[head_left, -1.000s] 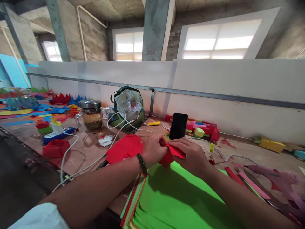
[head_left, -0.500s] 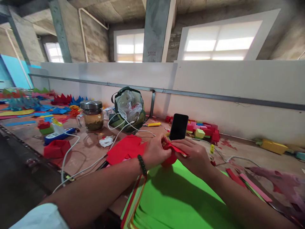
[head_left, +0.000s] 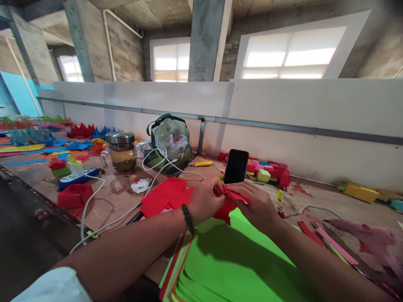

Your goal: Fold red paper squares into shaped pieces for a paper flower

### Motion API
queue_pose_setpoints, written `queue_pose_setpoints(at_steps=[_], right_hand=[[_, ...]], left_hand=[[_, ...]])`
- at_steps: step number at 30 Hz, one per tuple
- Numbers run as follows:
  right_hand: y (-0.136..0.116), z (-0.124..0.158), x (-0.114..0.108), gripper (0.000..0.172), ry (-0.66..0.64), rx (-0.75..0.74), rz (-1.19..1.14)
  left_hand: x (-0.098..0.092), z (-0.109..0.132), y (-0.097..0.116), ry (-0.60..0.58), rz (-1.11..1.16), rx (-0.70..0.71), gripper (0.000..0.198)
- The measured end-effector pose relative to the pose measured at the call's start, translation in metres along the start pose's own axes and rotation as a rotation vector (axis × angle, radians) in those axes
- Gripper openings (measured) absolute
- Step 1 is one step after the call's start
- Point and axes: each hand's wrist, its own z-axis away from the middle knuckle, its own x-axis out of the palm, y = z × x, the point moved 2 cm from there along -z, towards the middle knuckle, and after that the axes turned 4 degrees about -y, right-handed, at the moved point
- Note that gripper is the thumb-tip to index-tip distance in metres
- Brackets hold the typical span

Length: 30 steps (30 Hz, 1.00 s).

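A folded piece of red paper point(head_left: 224, 212) is held between both hands, over the far end of a stack of green sheets point(head_left: 239, 256). My left hand point(head_left: 206, 201), below a dark bead bracelet, pinches the paper's left side with thumb and fingers. On the other side, my right hand point(head_left: 253, 203) grips the folded edge, fingers on top; its thumb is mostly hidden. More red sheets point(head_left: 163, 195) lie left of my left hand. A black phone point(head_left: 236, 166) stands upright just beyond my fingers.
A lidded glass mug point(head_left: 121, 153) and an open green bag point(head_left: 170, 142) stand behind on the left. White cables cross the table by a blue power strip point(head_left: 78, 178). Small folded paper boxes point(head_left: 270, 171) sit along the wall. A pink-stained glue gun point(head_left: 368, 239) lies at right.
The red paper has shifted between my fingers, and a pointed flap of it now hangs lower over the green stack. Both hands stay in nearly the same place.
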Motion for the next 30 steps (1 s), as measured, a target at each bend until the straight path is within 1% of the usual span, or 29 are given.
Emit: queue_pose_setpoints(at_steps=[6,13,18,22,26,30], right_hand=[[0.0012,-0.0002,0.0023,0.023,-0.021,-0.048,0.044],[0.0022,-0.0004,-0.0013,0.024,0.062,-0.020,0.179],[0.0033,0.0026,-0.0010,0.030,0.026,0.003,0.130],[0.0036,0.0040,-0.0012,0.033,0.017,0.022,0.098],[0.0033,0.0045,-0.0007,0.033,0.013,0.046,0.103],[0.0025,0.0044,-0.0006,0.034,0.026,0.030,0.122]], left_hand=[[-0.0012,0.0001,0.0011,-0.004,-0.068,-0.022,0.010],[0.0012,0.0008,-0.0048,-0.032,-0.086,-0.038,0.009],[0.0025,0.0011,-0.0069,-0.056,-0.051,-0.038,0.006],[0.0017,0.0011,-0.0054,-0.056,-0.039,-0.038,0.009],[0.0013,0.0013,-0.0055,-0.055,-0.050,-0.035,0.008],[0.0013,0.0014,-0.0063,-0.051,-0.067,-0.035,0.008]])
